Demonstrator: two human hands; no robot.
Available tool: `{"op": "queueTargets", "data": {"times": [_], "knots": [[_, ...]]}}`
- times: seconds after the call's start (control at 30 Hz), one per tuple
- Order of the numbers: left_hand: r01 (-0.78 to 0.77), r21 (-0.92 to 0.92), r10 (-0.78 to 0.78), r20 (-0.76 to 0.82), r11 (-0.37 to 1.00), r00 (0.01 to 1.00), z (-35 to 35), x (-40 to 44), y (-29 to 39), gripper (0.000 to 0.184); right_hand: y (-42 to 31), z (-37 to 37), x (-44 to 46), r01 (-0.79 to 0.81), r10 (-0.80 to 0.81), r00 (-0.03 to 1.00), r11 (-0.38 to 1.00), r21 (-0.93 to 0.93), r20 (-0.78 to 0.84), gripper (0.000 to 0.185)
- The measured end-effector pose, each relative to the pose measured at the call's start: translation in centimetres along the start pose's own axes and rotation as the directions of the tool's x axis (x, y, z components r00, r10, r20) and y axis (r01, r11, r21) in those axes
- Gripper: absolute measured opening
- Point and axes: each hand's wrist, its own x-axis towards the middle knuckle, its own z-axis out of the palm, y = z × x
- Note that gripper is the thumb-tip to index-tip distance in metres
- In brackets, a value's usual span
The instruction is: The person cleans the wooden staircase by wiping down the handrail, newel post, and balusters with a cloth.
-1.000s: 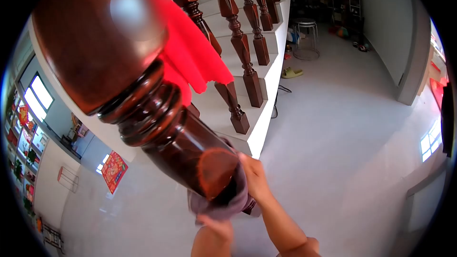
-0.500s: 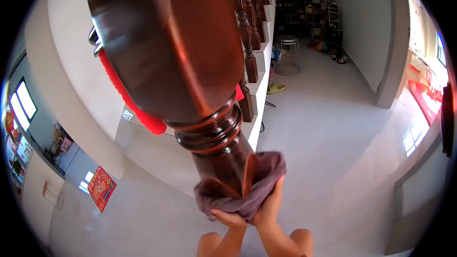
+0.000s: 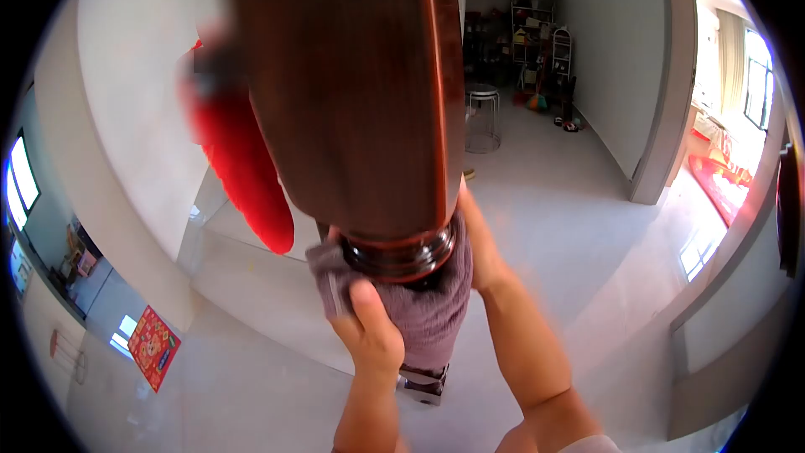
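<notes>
A dark, glossy wooden newel post [image 3: 352, 101] fills the middle of the head view, broad at the top with turned rings below. A greyish-purple towel [image 3: 432, 319] is wrapped around its narrower part, just under and over the rings. My left hand [image 3: 371, 327] grips the towel on the left side, thumb towards me. On the right, my right hand [image 3: 476, 239] presses the towel against the post, its fingertips hidden behind the wood. Close by the post's left side hangs a fuzzy red thing [image 3: 247, 176], its dark upper part blurred.
Behind the post, a pale step [image 3: 251, 243] meets the white wall. A metal stool [image 3: 482, 109] stands in the passage, with cluttered shelves [image 3: 532, 33] at its end. A red patterned mat [image 3: 153, 348] lies on the tiled floor at left.
Both hands and the towel have moved up the post, from its lower part to the rings. My hands have spread to opposite sides of it. The view has shifted, and the post looks more upright.
</notes>
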Motion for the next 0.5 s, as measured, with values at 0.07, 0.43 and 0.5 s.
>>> {"op": "queueTargets", "data": {"times": [0.07,0.43,0.5], "knots": [[-0.052,0.042,0.052,-0.005,0.998,0.999,-0.2,-0.6,-0.9,0.047,1.6,-2.2,0.4,0.014,0.001,0.996,0.987,-0.160,0.092,0.076],[0.622,0.022,-0.616,-0.115,0.783,0.779,-0.2,-2.3,2.7,0.046,1.3,-0.8,-1.6,-0.361,0.264,0.881,0.912,-0.197,-0.394,0.050],[0.745,-0.025,-0.739,-0.149,0.667,0.657,-0.5,-2.6,2.6,0.045,0.0,1.0,-2.9,-0.364,0.219,0.830,0.909,-0.201,-0.513,0.046]]}}
